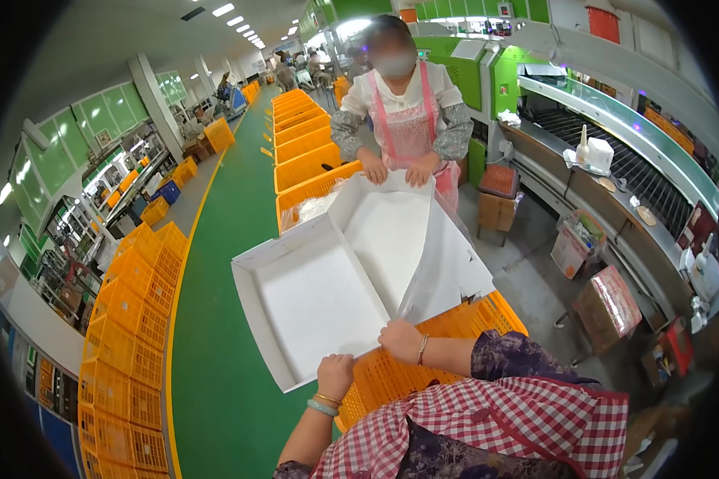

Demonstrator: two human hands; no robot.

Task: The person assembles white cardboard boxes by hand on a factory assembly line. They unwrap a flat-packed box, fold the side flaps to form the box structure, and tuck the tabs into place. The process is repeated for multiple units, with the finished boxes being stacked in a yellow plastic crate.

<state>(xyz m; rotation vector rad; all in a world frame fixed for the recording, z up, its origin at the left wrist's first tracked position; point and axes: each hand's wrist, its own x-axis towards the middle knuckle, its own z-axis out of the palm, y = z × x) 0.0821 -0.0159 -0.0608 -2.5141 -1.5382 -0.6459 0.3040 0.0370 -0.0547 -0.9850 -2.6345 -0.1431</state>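
Note:
My left hand is closed on the near rim of a shallow white cardboard tray. Just to its right, my right hand grips the same near side, close to the tray's right corner. Against the tray's far right side lies a second white cardboard piece with raised walls and a bent, ragged right flap. A co-worker's two hands hold that piece's far edge. Beneath the cardboard, orange plastic crates show at the near and right sides. My fingertips are mostly hidden.
Beyond the cardboard, a row of orange crates runs along the green floor lane. Stacked orange crates line the left. Facing me stands the co-worker in a pink apron. At right are wrapped boxes, a stool and a conveyor.

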